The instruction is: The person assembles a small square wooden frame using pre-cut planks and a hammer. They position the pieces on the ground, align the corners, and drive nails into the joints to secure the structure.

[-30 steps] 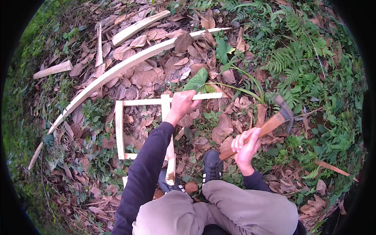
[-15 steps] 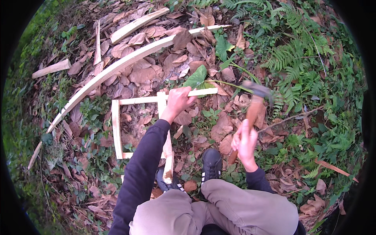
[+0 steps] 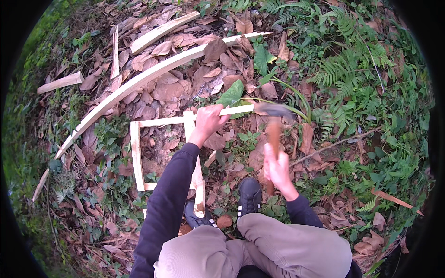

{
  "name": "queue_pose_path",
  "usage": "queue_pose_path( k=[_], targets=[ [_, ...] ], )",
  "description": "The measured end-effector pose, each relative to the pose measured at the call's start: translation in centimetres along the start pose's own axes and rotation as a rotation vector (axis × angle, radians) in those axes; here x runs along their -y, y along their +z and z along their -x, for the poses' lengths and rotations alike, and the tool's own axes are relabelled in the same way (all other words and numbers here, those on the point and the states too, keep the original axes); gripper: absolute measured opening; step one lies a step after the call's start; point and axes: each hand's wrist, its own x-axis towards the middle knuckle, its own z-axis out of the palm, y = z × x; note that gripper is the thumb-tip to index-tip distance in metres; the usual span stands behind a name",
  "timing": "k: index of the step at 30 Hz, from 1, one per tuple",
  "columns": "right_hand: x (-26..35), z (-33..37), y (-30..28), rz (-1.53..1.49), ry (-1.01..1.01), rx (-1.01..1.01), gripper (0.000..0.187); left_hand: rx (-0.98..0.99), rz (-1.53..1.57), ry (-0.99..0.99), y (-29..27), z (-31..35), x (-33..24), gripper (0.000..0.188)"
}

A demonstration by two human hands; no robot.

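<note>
My left hand (image 3: 209, 122) is closed around a pale wooden bar near where it crosses an upright of a wooden frame (image 3: 136, 156). The bar's free end (image 3: 242, 109) sticks out to the right of my fist. My right hand (image 3: 277, 167) grips the wooden handle of a hammer (image 3: 274, 135). The hammer's head, smeared by motion, is at the free end of the bar; whether it touches I cannot tell. My left forearm hides part of the frame's lower bar.
Beyond the frame a long pale wooden strip (image 3: 139, 79) lies across brown leaves, with a shorter plank (image 3: 164, 31) behind it. A wooden offcut (image 3: 60, 82) rests at the far left. Ferns (image 3: 345, 74) grow at right. My shoe (image 3: 250, 197) stands just right of the frame.
The hammer has swung left, its head now at the bar's end. My right hand has moved left with it. My left hand and the frame have barely shifted.
</note>
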Motion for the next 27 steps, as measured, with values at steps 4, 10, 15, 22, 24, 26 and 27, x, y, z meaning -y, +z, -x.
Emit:
queue_pose_path(
  k=[4, 10, 15, 22, 24, 26, 27],
  targets=[
    [2.3, -0.5, -0.9, -0.372, -0.146, -0.101, 0.047, -0.022, 0.016, -0.009, -0.3, 0.2, 0.6, 0.036],
    [1.0, -0.9, 0.8, -0.096, 0.003, -0.036, 0.045, -0.036, -0.004, -0.012, -0.2, 0.2, 1.2, 0.036],
    [4.1, -1.3, 0.0, -0.508, -0.311, -0.207, 0.048, -0.051, 0.003, -0.010, -0.8, 0.4, 0.7, 0.039],
    [2.6, -1.7, -0.5, -0.169, -0.049, -0.081, 0.044, -0.061, 0.016, -0.037, -1.0, 0.4, 1.1, 0.038],
    [3.0, -1.5, 0.2, -0.475, -0.302, -0.159, 0.044, -0.086, 0.006, -0.006, -1.4, 0.3, 1.1, 0.037],
    [2.1, -1.3, 1.2, -0.506, -0.372, -0.178, 0.044, -0.065, 0.014, -0.017, -0.9, 0.1, 1.0, 0.036],
    [0.5, -1.2, 1.2, -0.398, -0.308, -0.164, 0.043, -0.053, 0.021, -0.022, -0.5, 0.0, 1.0, 0.036]
  ],
)
